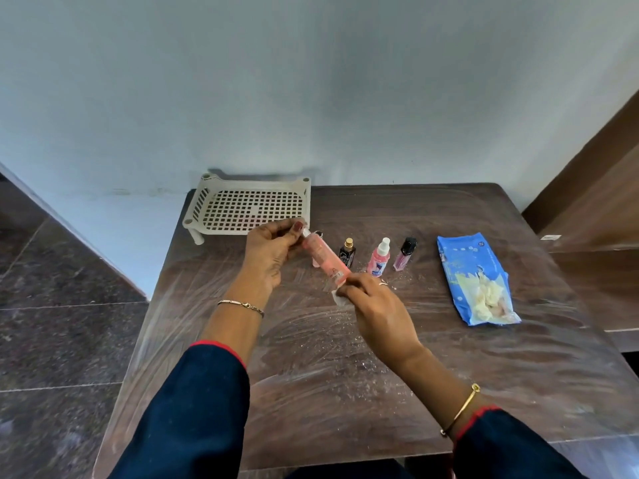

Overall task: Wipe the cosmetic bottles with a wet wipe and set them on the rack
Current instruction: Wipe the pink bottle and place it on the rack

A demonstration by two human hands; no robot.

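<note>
The person held a pink bottle [323, 259] up in the air, over the table [345, 375]. It was tipped on a slant. The left hand [273, 250] had its fingers curled round the top end, by the cap. The right hand [377, 312] pinched a small wet wipe [338, 299] against the bottom end of the bottle. This looked like the wiping step.

The rack [252, 205] sat at the back left of the table, just behind the left hand. Nothing was on it yet. Three more bottles stood in a row just past the hands: a dark bottle [347, 250], a pink spray bottle [379, 257] and a purple bottle [405, 254]. Something small stood behind the held bottle, but it was too hidden to tell what. The open pack of wipes [473, 271] lay on the right.

A few things could go wrong. The wipe was wet, so the bottle could get slippery and slide out of the fingers. The left hand held only the top end, so a hard rub could twist the bottle loose. The standing bottles were very near, and a swing of the hand or the bottle could knock them over like pins. The rack had holes, so a thin bottle set down crooked might tip.
</note>
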